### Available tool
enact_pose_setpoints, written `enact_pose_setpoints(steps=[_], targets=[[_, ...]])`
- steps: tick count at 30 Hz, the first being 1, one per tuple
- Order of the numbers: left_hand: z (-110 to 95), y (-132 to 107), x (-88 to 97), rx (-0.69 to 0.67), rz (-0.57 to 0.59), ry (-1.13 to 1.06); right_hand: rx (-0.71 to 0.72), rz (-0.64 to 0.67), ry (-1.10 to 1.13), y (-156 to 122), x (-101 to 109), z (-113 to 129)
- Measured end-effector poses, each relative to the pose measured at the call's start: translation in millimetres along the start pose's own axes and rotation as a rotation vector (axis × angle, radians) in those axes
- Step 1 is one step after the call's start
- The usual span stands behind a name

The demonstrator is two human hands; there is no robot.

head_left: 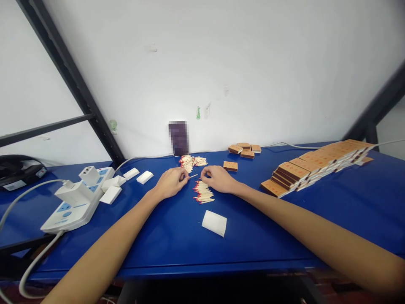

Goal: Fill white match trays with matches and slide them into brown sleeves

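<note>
A single match (193, 175) sticks out from the pinched fingertips of my left hand (172, 182), pointing right. Close by on the right, my right hand (218, 179) has its thumb and fingers pressed together over the far end of a row of matches (204, 193). What those fingers hold, if anything, is too small to make out. The row's red heads mostly face left. Behind both hands lies a loose pile of matches (189, 163). In front of the row rests a white matchbox tray (214, 223).
Matchboxes (292, 169) are stacked in a long block at right, with several more (244, 149) at the back and one box (230, 166) nearer. White pieces (144, 177), a power strip (80, 207) with cables stand left. A phone (179, 139) leans against the wall.
</note>
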State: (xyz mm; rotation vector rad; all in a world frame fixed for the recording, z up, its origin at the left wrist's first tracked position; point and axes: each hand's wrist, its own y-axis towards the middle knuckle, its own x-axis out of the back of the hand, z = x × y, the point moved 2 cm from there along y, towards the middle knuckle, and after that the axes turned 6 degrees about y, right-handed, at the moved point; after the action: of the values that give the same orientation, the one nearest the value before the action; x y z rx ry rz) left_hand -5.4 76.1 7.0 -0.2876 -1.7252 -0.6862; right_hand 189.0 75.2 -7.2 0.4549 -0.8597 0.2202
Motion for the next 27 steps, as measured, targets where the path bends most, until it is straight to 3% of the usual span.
enact_pose_setpoints(steps=[12, 16, 22, 27], targets=[[-11, 8, -6.6, 0.028, 0.071, -0.054, 0.065, 0.047, 0.152, -3, -2, 1], [-13, 7, -7.9, -0.038, 0.086, -0.128, 0.067, -0.041, 0.243, -2, 2, -1], [5, 0, 4.4, 0.048, -0.037, -0.026, 0.075, -0.052, 0.15, 0, 1, -5], [15, -3, 9.9, 0.057, -0.033, 0.125, 0.156, -0.023, 0.059, 0, -2, -7]])
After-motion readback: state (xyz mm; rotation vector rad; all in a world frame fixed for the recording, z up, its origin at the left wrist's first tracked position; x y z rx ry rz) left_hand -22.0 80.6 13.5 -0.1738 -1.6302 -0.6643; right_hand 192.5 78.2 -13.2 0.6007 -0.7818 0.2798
